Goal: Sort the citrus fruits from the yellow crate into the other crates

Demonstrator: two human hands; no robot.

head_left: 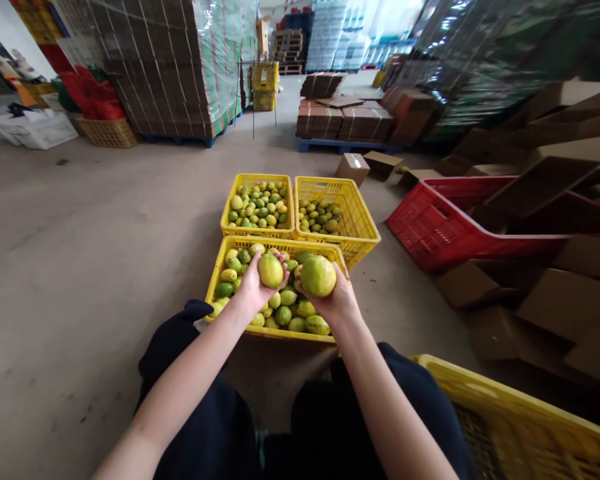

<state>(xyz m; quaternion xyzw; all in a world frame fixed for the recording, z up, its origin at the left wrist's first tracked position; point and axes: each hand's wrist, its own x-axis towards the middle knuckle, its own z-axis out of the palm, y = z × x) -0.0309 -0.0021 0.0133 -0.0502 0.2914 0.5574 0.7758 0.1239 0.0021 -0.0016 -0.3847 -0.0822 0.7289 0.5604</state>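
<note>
My left hand [253,288] is curled round a yellow-green lemon [271,271], which rests on the palm and fingers. In my right hand [338,301] sits a larger, rounder yellow-green lemon [318,276]. Both hands are side by side above a yellow plastic crate [275,333], whose lemons [286,297] range from green to yellow. The fingers lie partly behind the fruit, and my hands hide some of the crate's contents.
Behind stand two more yellow crates, a fuller left one [225,212] and a part-filled right one [363,220]. A red crate [420,230] and cardboard boxes [570,313] crowd the right. Another yellow crate [520,407] is by my right knee. Wrapped pallets [155,67] stand farther back.
</note>
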